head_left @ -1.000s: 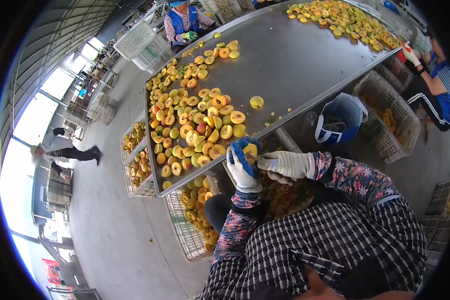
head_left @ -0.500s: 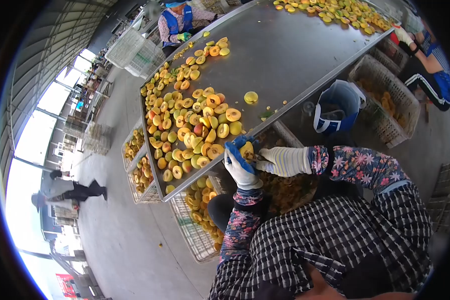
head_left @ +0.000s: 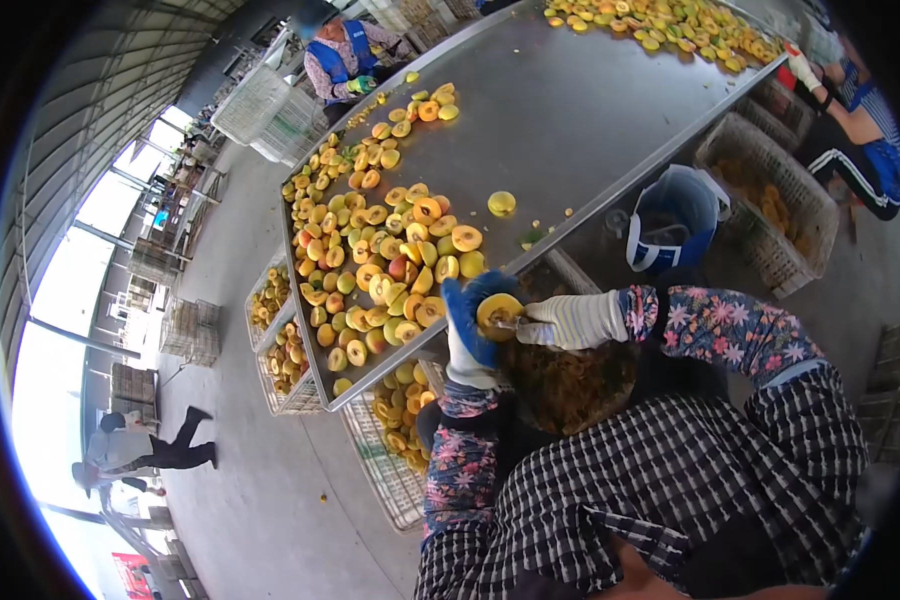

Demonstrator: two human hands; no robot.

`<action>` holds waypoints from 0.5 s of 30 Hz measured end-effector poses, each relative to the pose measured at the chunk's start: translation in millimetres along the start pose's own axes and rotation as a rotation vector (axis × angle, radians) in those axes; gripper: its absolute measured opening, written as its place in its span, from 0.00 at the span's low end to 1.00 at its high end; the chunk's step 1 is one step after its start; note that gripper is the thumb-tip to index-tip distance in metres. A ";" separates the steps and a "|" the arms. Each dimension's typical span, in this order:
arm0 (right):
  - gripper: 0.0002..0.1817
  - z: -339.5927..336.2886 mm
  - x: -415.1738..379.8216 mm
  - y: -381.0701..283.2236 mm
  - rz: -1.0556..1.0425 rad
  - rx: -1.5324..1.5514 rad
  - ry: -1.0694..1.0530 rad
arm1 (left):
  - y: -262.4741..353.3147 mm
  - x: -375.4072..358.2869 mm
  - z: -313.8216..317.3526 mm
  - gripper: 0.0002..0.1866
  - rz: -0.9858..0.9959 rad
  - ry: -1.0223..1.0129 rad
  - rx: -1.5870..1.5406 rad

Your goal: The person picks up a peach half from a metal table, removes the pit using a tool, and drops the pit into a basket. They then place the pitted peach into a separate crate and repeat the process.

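My left hand (head_left: pixel 472 335), in a white glove with a blue coated palm, is closed around a peach half (head_left: pixel 496 310) whose cut face is turned to the right. A striped knit glove covers my right hand (head_left: pixel 576 321), closed on a thin metal tool (head_left: pixel 511 324); most of the tool is hidden by the fingers. Its tip is at the cut face of the fruit. Both hands are beside the near edge of the metal table (head_left: pixel 610 120). Many halved peaches (head_left: pixel 380 260) are heaped on it.
Below my hands a container holds brownish scraps (head_left: pixel 570 385). Crates of peach halves (head_left: pixel 400 410) stand under the table's left corner. A blue-and-white bucket (head_left: pixel 673 215) and a crate (head_left: pixel 770 200) are to the right. Co-workers sit at the far side and right; another person walks at left.
My left hand has moved slightly left and turned, so the peach half's cut face shows more. My right hand stays close to it. The walking person has moved downward in the view.
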State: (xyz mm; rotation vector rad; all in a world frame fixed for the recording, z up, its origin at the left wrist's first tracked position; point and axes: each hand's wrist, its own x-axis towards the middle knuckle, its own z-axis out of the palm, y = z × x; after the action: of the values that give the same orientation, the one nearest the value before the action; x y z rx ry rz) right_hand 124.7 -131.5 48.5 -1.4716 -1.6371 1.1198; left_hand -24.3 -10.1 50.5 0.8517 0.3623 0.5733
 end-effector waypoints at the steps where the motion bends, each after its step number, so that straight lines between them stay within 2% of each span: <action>1: 0.27 -2.5 -3.1 -17.6 0.157 0.230 -0.045 | -4.9 -0.4 5.6 0.29 0.130 0.065 0.047; 2: 0.28 -2.4 -5.7 -30.1 0.316 0.459 -0.090 | -13.8 -2.3 13.0 0.29 0.259 0.131 0.094; 3: 0.25 3.6 -7.4 -35.1 0.303 0.617 -0.092 | -22.0 -4.8 18.9 0.28 0.386 0.200 0.142; 4: 0.26 2.4 -7.0 -37.5 0.307 0.619 -0.111 | -24.8 -7.0 20.8 0.27 0.505 0.273 0.192; 5: 0.26 2.9 -7.8 -38.6 0.314 0.618 -0.129 | -26.1 -5.0 6.1 0.27 0.403 0.254 0.066; 6: 0.26 3.6 -9.4 -38.3 0.323 0.617 -0.148 | -21.0 -3.7 -3.3 0.27 0.278 0.205 0.140; 7: 0.31 3.8 -11.8 -36.6 0.318 0.554 -0.128 | -15.0 -0.4 -12.0 0.27 0.152 0.156 0.209; 8: 0.31 4.2 -12.0 -32.9 0.335 0.512 -0.139 | -15.0 0.7 -16.1 0.28 0.023 0.109 0.273; 9: 0.30 2.7 -11.4 -31.4 0.352 0.469 -0.152 | -6.1 -10.4 9.4 0.26 0.116 0.116 0.306; 10: 0.30 0.7 -11.0 -33.0 0.364 0.426 -0.163 | -9.8 -8.6 4.8 0.25 0.111 0.093 0.372; 12: 0.28 -5.0 -15.8 -37.8 0.438 0.578 -0.194 | -9.6 -1.0 -7.4 0.24 0.105 0.038 0.515; 14: 0.28 -3.2 -17.0 -32.0 0.513 0.758 -0.242 | -12.0 -3.4 -13.1 0.25 0.412 -0.121 0.794; 15: 0.27 0.6 -18.8 -27.7 0.446 0.869 -0.262 | -7.6 -3.8 -5.4 0.25 0.226 -0.063 0.561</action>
State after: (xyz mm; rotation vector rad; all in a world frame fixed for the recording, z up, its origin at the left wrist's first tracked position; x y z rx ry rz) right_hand 115.3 -150.1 74.7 -1.1252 -0.7509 2.0076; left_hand -27.6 -13.1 41.5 1.4605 0.3776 0.6628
